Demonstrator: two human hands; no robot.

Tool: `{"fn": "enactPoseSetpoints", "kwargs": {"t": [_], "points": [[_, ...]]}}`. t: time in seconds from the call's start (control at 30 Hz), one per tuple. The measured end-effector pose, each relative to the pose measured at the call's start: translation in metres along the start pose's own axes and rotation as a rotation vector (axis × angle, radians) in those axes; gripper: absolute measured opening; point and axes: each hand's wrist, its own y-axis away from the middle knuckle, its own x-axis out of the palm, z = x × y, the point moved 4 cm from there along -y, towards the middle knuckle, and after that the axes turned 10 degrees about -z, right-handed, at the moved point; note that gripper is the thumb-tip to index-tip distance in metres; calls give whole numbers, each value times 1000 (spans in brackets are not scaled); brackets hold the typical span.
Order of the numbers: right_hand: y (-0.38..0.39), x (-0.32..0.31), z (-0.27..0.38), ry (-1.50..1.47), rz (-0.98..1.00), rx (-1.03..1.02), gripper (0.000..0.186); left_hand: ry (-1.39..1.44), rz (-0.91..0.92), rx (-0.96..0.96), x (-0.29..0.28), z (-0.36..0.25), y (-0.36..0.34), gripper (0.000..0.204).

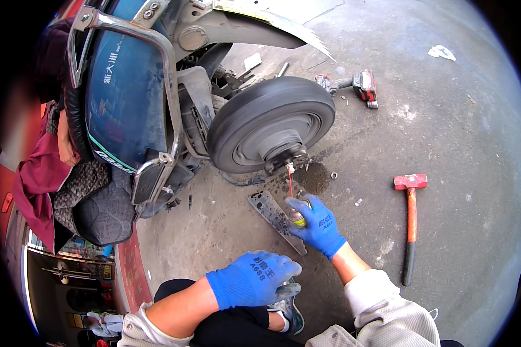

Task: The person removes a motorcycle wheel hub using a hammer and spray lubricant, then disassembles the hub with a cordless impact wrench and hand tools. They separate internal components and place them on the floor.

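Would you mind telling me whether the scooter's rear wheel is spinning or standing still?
Spinning, it seems: the wheel is streaked with blur while the hammer and floor nearby look sharp.

Open concrete right of wheel (270,124), hammer (410,222), metal plate (275,218) lying below hub
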Motion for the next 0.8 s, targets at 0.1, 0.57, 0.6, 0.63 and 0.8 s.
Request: {"fn": "enactPoseSetpoints", "kwargs": {"t": [0.1,0.57,0.6,0.63,0.8], "points": [[0,0,1,9,11,4,69,-8,-8,-3,-2,-3,0,42],[-1,0,-5,-7,-9,15,67,-15,-5,1,-2,-4,-1,42],[-1,0,-5,-8,-13,9,67,-14,-5,3,-2,-4,-2,42],[-1,0,-5,-9,-17,5,67,-14,-3,4,-2,-4,-1,41],[-1,0,-6,-11,-10,12,67,-24,23,-13,-1,-4,-1,41]]}}
